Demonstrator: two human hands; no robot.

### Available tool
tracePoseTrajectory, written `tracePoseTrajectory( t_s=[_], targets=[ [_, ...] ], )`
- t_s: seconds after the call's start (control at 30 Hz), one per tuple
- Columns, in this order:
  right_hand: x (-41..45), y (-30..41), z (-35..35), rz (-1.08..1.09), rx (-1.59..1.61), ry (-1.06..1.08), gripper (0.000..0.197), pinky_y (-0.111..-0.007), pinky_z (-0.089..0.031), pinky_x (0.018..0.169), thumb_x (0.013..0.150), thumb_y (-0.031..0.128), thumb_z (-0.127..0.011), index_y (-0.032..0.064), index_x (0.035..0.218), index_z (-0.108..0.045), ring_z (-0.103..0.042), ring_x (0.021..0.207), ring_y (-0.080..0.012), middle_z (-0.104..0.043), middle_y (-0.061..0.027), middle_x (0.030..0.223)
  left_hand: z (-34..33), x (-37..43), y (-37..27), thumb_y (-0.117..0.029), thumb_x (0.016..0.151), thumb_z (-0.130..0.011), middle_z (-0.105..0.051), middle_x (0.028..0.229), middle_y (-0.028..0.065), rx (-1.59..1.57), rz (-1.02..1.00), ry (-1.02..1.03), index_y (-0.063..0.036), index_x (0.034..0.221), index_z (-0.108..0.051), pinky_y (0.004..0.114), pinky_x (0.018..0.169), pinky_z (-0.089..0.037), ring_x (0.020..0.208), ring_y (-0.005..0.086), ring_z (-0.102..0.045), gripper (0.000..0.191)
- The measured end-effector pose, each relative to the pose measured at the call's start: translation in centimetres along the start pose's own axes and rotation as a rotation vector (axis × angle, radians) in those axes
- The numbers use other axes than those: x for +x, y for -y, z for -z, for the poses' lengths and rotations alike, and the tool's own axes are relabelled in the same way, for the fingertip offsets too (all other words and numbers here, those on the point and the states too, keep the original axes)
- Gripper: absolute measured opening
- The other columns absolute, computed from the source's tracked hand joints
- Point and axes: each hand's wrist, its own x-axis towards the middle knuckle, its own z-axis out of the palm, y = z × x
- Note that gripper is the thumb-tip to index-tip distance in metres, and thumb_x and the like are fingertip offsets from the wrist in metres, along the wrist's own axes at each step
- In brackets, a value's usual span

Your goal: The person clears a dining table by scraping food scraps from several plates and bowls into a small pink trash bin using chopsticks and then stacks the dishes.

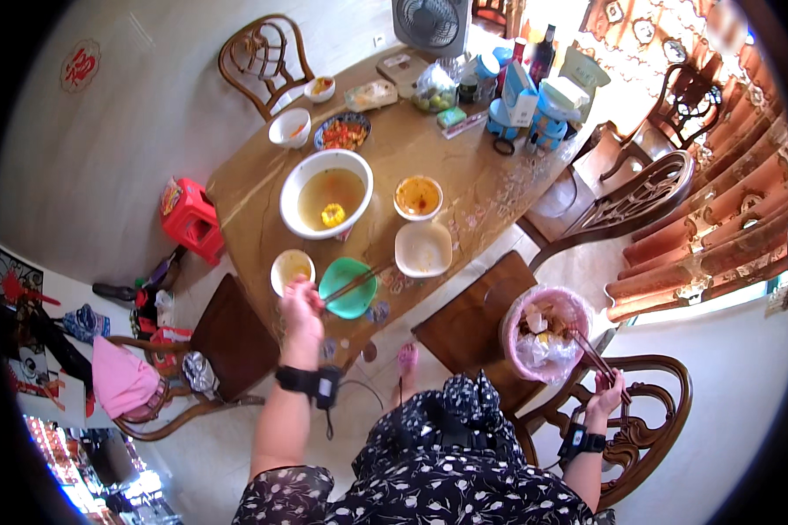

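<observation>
My left hand [301, 315] reaches over the near end of the table, its fingers at the rim of a small white bowl [278, 276] with food residue. Beside it is a green bowl [339, 279] with a pair of chopsticks [358, 281] across it, their near ends close to my thumb. Whether I grip the bowl or the chopsticks is unclear. My right hand [605, 392] holds dark chopsticks [591, 352], tips down at a pink-lined waste bin [509, 336]. Inside the bin lie food scraps and clear plastic [542, 352].
On the table [249, 197] stand a large white soup bowl [287, 203] with corn, a squarish pale bowl [423, 249] and a sauce bowl [419, 198]. Bottles and boxes [520, 95] crowd the far end. Wooden chairs [226, 335] and a red stool [194, 220] surround it.
</observation>
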Motion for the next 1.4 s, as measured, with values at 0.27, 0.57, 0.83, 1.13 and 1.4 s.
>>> tracePoseTrajectory(
  t_s=[0.27,0.57,0.83,1.13,1.4],
  targets=[
    [3.5,-0.1,-0.5,-0.11,0.065,0.101,0.022,-0.023,-0.05,0.054,0.087,0.025,-0.048,0.0037,0.087,-0.054,-0.06,0.062,-0.0171,-0.06,-0.0065,0.074,10.2,-1.9,-4.9,-0.007,0.076,-0.051,-0.052,0.073,0.0021,0.056,-0.267,-0.393,-0.0063,0.096,-0.052,0.019,0.041,-0.037,0.05,0.0077,-0.047,0.02],
    [5.4,-1.0,-1.4,-0.173,0.066,0.165,0.025,-0.022,-0.051,0.054,0.087,0.028,-0.046,0.0045,0.085,-0.054,-0.059,0.062,-0.017,-0.06,-0.0071,0.071,9.3,-4.6,-6.2,-0.011,0.078,-0.05,-0.052,0.075,0.0023,-0.037,-0.299,-0.362,-0.0074,0.096,-0.052,0.021,0.045,-0.037,0.052,0.0092,-0.048,0.018],
    [4.4,0.0,-0.4,-0.228,0.151,0.096,0.025,-0.022,-0.05,0.052,0.087,0.028,-0.049,0.0041,0.085,-0.055,-0.059,0.059,-0.0164,-0.06,-0.0077,0.072,3.2,-0.5,-6.9,-0.013,0.08,-0.049,-0.052,0.076,0.0026,-0.059,-0.239,-0.157,-0.0087,0.095,-0.051,0.024,0.046,-0.04,0.056,0.0114,-0.048,0.016],
    [0.7,-0.3,0.1,-0.149,0.166,-0.079,0.023,-0.02,-0.05,0.053,0.088,0.027,-0.047,0.0057,0.082,-0.056,-0.058,0.06,-0.0141,-0.059,-0.0051,0.072,-3.1,8.7,-3.1,-0.015,0.077,-0.05,-0.052,0.075,0.0054,-0.149,0.157,-0.04,-0.0054,0.087,-0.052,0.025,0.052,-0.041,0.061,0.0143,-0.048,0.014],
    [-3.8,1.1,-3.9,-0.11,0.127,-0.184,0.022,-0.02,-0.05,0.053,0.086,0.026,-0.049,0.0054,0.081,-0.055,-0.057,0.06,-0.0137,-0.058,-0.0047,0.069,-15.7,9.0,-0.2,-0.014,0.079,-0.048,-0.054,0.081,0.009,-0.357,0.565,0.372,-0.0015,0.088,-0.054,0.029,0.066,-0.044,0.072,0.0183,-0.052,0.017]
  ],
)
